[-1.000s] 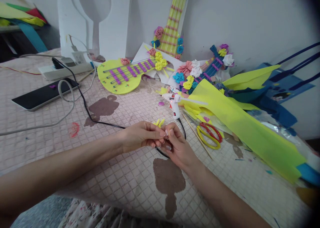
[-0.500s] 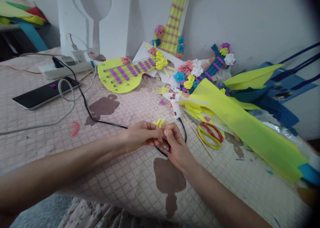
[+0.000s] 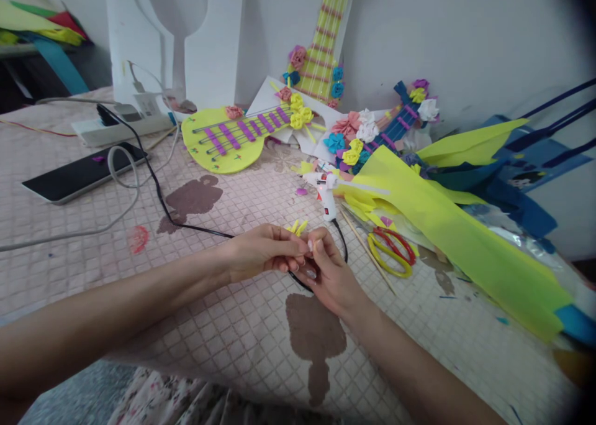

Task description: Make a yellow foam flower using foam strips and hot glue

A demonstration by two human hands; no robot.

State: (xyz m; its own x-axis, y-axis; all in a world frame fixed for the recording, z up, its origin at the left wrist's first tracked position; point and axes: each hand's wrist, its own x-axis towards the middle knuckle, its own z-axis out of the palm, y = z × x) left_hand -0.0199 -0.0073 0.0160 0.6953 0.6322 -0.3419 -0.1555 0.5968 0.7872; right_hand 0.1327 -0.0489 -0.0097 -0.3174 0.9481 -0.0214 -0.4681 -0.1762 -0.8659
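Note:
My left hand (image 3: 272, 249) and my right hand (image 3: 331, 266) meet above the table, fingertips pinched close together. Yellow paper strips (image 3: 297, 228), narrow and pointed like petals, stick up behind the left fingers, which grip their lower end. The right thumb and forefinger pinch at the same spot; what lies between them is mostly hidden by the fingers. Just beyond the hands rests a white glue gun (image 3: 327, 200), its black cord running down behind the right hand.
Scissors (image 3: 391, 254) with red and yellow handles and a thin wooden stick (image 3: 370, 251) lie to the right, beside a long yellow paper sheet (image 3: 447, 226). Decorated paper guitars (image 3: 228, 142) stand at the back. A black phone-like slab (image 3: 86, 173) and a power strip (image 3: 121, 130) are left.
The right fingertips have shifted very slightly at the pinch. Otherwise both hands keep their place, and the things on the table have not moved.

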